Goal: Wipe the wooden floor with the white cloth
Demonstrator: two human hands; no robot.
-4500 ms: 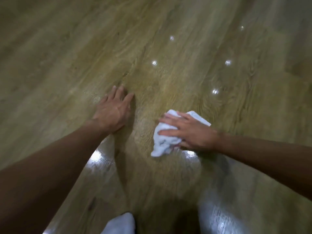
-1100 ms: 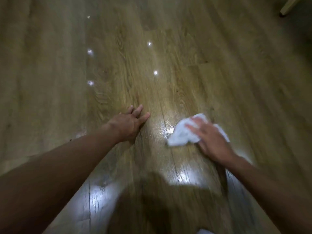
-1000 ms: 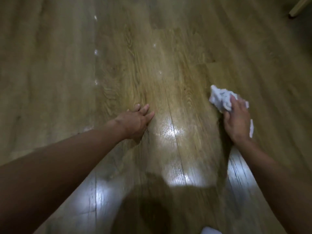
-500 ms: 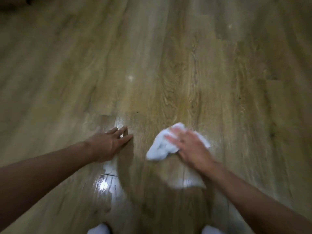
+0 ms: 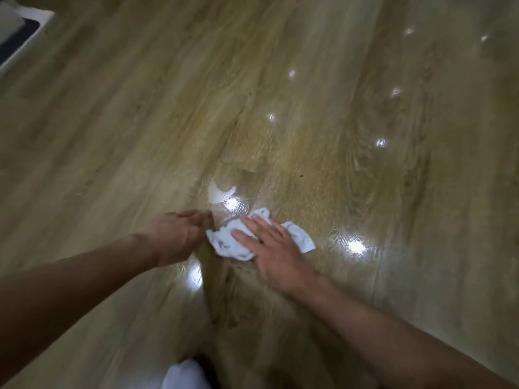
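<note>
A crumpled white cloth [image 5: 224, 242] lies on the glossy wooden floor [image 5: 323, 169] near the middle of the head view. My right hand [image 5: 273, 252] presses flat on top of the cloth, fingers spread and pointing up-left, covering its middle. My left hand [image 5: 175, 237] rests on the floor just left of the cloth, fingers loosely apart and blurred, its fingertips almost touching the cloth's left edge. It holds nothing.
A white-edged object with a dark panel [image 5: 16, 37] sits at the far top-left corner. A white sock or knee [image 5: 185, 374] shows at the bottom edge. Bright light reflections dot the shiny planks to the right and beyond the hands.
The view has swung, and my right hand has dragged the cloth leftward until it lies right beside my left hand. The left hand stays planted on the floor.
</note>
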